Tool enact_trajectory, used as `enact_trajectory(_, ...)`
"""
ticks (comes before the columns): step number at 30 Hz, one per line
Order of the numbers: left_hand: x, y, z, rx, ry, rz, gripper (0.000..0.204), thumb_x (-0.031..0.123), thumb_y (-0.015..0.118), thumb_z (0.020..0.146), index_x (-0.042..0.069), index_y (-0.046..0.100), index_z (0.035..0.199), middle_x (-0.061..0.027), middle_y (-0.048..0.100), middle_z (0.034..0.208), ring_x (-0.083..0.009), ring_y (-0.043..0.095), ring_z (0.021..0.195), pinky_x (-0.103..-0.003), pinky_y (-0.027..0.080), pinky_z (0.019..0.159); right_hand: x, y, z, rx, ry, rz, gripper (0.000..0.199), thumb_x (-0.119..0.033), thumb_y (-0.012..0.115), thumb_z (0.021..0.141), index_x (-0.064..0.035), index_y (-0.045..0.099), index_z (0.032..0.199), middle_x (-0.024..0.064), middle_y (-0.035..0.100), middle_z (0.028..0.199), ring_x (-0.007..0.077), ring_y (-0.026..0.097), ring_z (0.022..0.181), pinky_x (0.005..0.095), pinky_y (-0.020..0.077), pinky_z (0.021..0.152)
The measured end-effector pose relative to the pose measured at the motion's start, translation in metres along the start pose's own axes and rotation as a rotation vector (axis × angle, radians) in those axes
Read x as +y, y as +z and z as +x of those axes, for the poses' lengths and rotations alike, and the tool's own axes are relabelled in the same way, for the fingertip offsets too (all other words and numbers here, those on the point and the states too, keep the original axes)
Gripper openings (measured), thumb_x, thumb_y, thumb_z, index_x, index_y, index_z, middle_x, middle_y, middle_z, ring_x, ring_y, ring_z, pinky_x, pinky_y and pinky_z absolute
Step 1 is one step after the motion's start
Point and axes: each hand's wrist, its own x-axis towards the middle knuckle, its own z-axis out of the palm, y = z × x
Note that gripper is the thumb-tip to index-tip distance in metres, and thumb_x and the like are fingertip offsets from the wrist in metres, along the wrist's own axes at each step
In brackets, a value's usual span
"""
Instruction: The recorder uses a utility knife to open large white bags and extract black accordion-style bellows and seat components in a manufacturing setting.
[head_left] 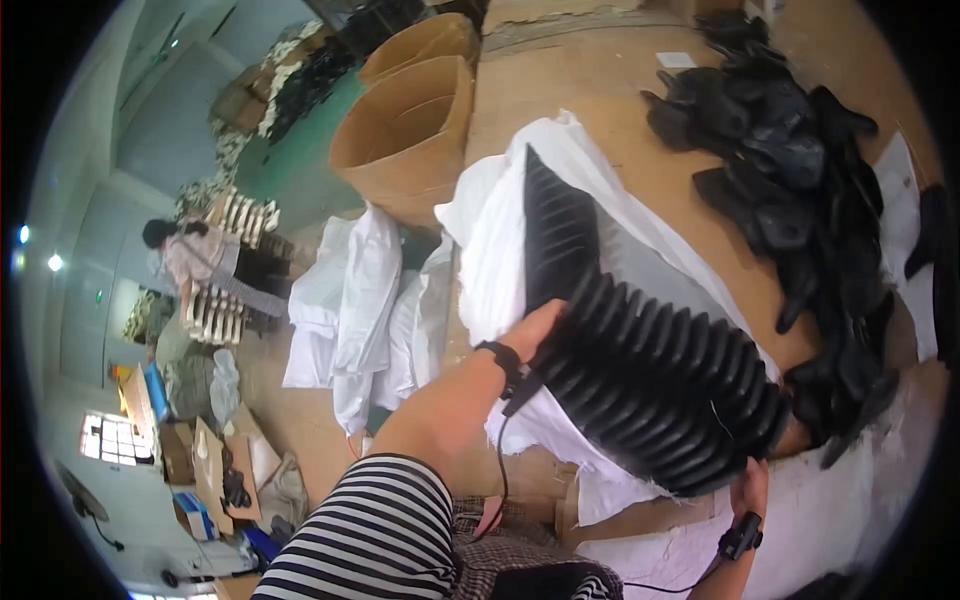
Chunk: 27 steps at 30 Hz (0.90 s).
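A long stack of nested black moulded pieces [670, 385], ribbed along its upper side, lies across an opened white sack [620, 235]. At the stack's left end, my left hand [535, 330] grips the side, its fingers partly hidden by the black pieces. My right hand [750, 488] holds the lower right end, with most of its fingers out of sight behind it. More black pieces [560, 225] in a row lie inside the sack, beyond my left hand. Each wrist carries a black band with a cable.
A heap of loose black moulded pieces [800, 170] covers the table's right side. Beyond the sack stand large open cardboard drums [400, 130]. Filled white sacks [350, 300] are to the left. Further off, a person [205, 250] stands among stacks of pale pieces [215, 315].
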Motion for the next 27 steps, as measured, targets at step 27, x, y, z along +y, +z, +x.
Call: enact_trajectory(27, 0.120, 0.066, -0.120, -0.353, 0.649, 0.508, 0.053, 0.034, 0.059, 0.089, 0.002, 0.048, 0.129, -0.0086, 0.055, 0.126, -0.0207, 0.053, 0.113, -0.036, 0.042, 0.097, -0.025, 0.026, -0.013, 0.252, -0.367, 0.211, 0.042, -0.002, 0.061, 0.080, -0.0015, 0.056, 0.122, 0.0084, 0.058, 0.123, 0.0196, 0.058, 0.105, 0.0341, 0.0457, 0.090)
